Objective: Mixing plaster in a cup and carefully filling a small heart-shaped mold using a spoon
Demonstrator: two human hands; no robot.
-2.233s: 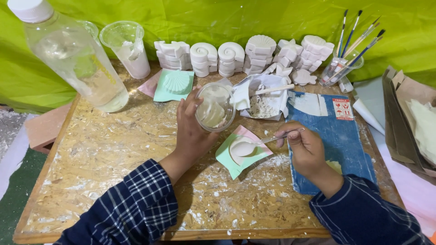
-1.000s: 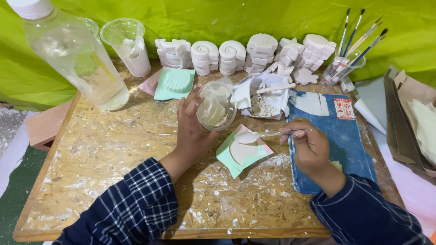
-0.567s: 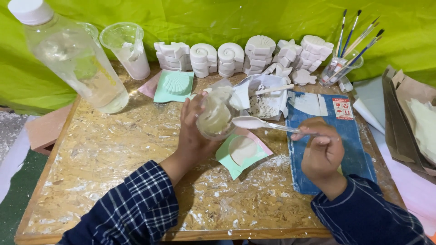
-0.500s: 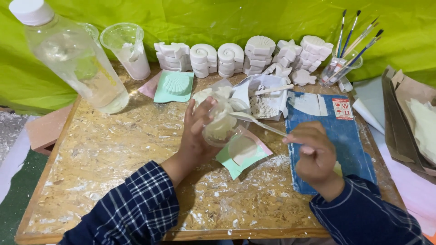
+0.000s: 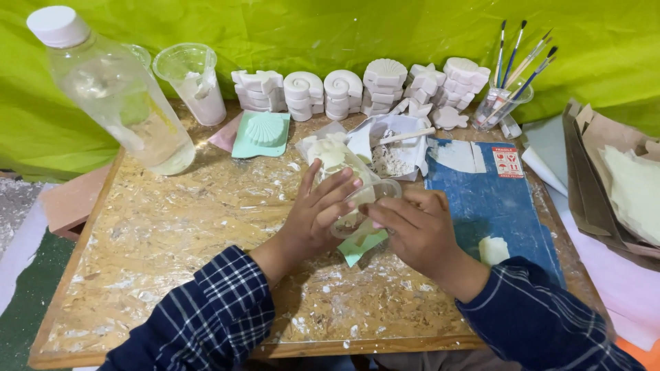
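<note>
Craft workshop, plaster-splattered chipboard table (image 5: 172, 227), rows of white shell casts (image 5: 364, 89), paintbrushes (image 5: 522, 62), green backdrop (image 5: 309, 27)

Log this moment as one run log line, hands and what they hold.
left hand: holds tilted clear plastic cup | right hand: on cup rim | below: green mould | surface: chipboard table

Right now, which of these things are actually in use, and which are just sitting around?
In use: left hand, right hand, clear plastic cup, green mould.

Sitting around: water bottle, plaster shells, paintbrushes, shell mould, brown paper.
</note>
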